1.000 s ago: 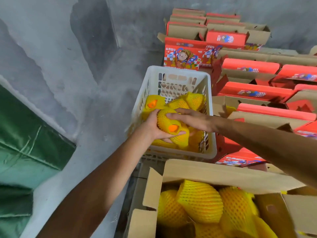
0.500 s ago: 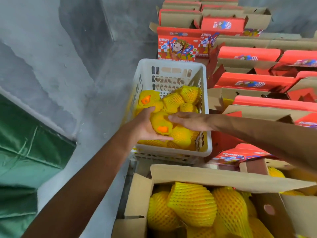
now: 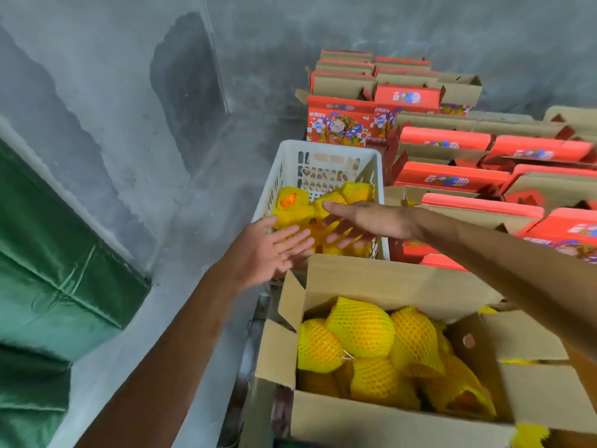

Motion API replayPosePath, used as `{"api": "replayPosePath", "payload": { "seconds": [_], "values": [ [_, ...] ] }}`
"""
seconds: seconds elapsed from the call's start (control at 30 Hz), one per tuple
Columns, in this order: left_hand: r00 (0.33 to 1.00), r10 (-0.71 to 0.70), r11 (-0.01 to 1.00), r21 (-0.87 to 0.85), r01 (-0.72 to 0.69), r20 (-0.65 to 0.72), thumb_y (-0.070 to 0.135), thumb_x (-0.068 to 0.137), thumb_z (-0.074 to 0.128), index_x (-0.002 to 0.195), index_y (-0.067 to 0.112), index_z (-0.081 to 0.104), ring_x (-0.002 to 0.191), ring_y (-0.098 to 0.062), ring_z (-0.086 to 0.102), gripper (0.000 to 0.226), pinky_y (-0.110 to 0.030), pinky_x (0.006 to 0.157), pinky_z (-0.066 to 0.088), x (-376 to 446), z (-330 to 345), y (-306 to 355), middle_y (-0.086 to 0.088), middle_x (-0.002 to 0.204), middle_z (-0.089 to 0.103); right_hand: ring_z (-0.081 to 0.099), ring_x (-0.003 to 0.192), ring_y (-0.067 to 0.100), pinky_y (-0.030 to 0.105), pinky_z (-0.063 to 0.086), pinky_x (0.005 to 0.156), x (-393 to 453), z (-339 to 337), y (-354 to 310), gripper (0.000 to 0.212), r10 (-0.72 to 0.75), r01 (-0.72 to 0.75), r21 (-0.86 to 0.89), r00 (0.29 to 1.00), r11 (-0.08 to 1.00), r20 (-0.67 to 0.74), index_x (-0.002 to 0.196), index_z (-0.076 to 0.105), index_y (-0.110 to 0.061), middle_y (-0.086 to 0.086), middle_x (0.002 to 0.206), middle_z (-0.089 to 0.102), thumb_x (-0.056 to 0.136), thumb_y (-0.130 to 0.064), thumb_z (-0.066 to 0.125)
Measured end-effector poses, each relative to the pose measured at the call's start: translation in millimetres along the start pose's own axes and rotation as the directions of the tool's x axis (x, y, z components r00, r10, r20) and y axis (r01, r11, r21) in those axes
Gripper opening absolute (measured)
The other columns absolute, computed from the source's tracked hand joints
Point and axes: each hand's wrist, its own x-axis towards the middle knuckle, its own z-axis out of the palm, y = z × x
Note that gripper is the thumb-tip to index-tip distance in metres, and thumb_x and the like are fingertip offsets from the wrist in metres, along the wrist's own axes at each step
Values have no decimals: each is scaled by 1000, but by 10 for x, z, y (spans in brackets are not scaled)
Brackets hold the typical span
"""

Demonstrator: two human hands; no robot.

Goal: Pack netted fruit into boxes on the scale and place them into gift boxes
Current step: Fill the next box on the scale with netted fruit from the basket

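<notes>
In the head view, both hands are seen spread above the white plastic crate (image 3: 323, 156), which stands at about twelve o'clock from the open cardboard box (image 3: 387, 279). The left hand (image 3: 271, 250) is held with fingers straight and fanned, nothing being gripped; the right hand (image 3: 365, 221) is likewise flat and wide, its fingers blurred over the pile. Whether the fingertips touch the netted fruit (image 3: 294, 205) in the crate cannot be told. More fruit in yellow foam netting (image 3: 361, 331) is heaped in the cardboard box at six o'clock. No scale can be made out; what lies beneath the box is hidden. Red gift boxes (image 3: 452, 176) are ranged with flaps open from one to three o'clock. A green tarpaulin (image 3: 48, 253) is seen at nine o'clock.

The step in hand is judged to be the gathering of fruit from the crate. For the next move, fingers would need to be closed round a fruit, gently, since the netting is soft, and the fruit carried towards six o'clock.
</notes>
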Motion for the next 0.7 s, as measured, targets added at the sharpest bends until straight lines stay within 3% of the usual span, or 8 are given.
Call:
{"api": "replayPosePath", "payload": {
  "seconds": [0.1, 0.17, 0.27, 0.37, 0.43, 0.57, 0.7],
  "values": [
    [992, 120, 987, -118, -114, 48, 33, 104, 49, 141, -1, 51, 119, -36, 67, 50, -48, 92, 53, -367, -27, -70, -21, 133, 66, 73, 106, 20, 37, 56, 98, -476, 157, -233, 61, -69, 68, 15, 998, 998, 5, 123, 69, -24, -5, 112, 77, 96, -71, 43],
    [979, 161, 973, -187, -136, 125, 29, 104, 52, 142, -1, 50, 123, -38, 65, 49, -50, 96, 54, -600, -46, -116, -22, 135, 64, 71, 108, 14, 27, 54, 93, -796, 339, -315, 48, -177, 179, 14, 980, 984, -95, 117, 74, -23, -9, 112, 77, 97, -62, 53],
    [955, 205, 969, -185, -166, 214, 29, 104, 55, 140, -1, 52, 123, -37, 65, 47, -49, 95, 58, -872, -54, -229, -22, 136, 64, 68, 103, 6, 17, 51, 90, -1171, 681, -308, 26, -392, 424, 24, 855, 905, -339, 108, 78, -9, -1, 108, 77, 99, -30, 65],
    [926, 269, 958, -177, -228, 266, 26, 102, 60, 134, -1, 56, 124, -38, 64, 42, -48, 96, 58, -1082, -55, -366, -23, 134, 65, 69, 94, 5, 16, 50, 87, -1451, 1011, -192, 15, -447, 551, 109, 763, 827, -467, 102, 77, 0, 3, 100, 79, 94, -11, 71],
    [911, 295, 951, -178, -252, 287, 26, 102, 60, 130, -1, 58, 126, -38, 63, 39, -47, 97, 57, -1231, -54, -449, -22, 134, 64, 70, 92, 7, 18, 52, 86, -1575, 1182, -100, 14, -438, 562, 138, 754, 816, -489, 101, 76, 3, 4, 98, 79, 92, -7, 72],
    [906, 308, 946, -196, -259, 291, 25, 103, 57, 129, 0, 59, 126, -39, 62, 36, -50, 95, 57, -1470, -62, -670, -22, 133, 65, 69, 99, 21, 34, 55, 99, -1713, 1397, 86, 14, -389, 522, 200, 797, 829, -462, 103, 74, 6, 19, 106, 76, 91, -2, 71],
    [901, 334, 938, -191, -290, 276, 27, 104, 55, 126, 1, 61, 128, -37, 62, 35, -53, 96, 56, -1675, -78, -930, -21, 134, 64, 67, 94, 11, 26, 55, 92, -1822, 1429, 344, 14, -345, 455, 142, 812, 879, -471, 103, 73, 8, 15, 103, 76, 93, -1, 70]
  ]
}}
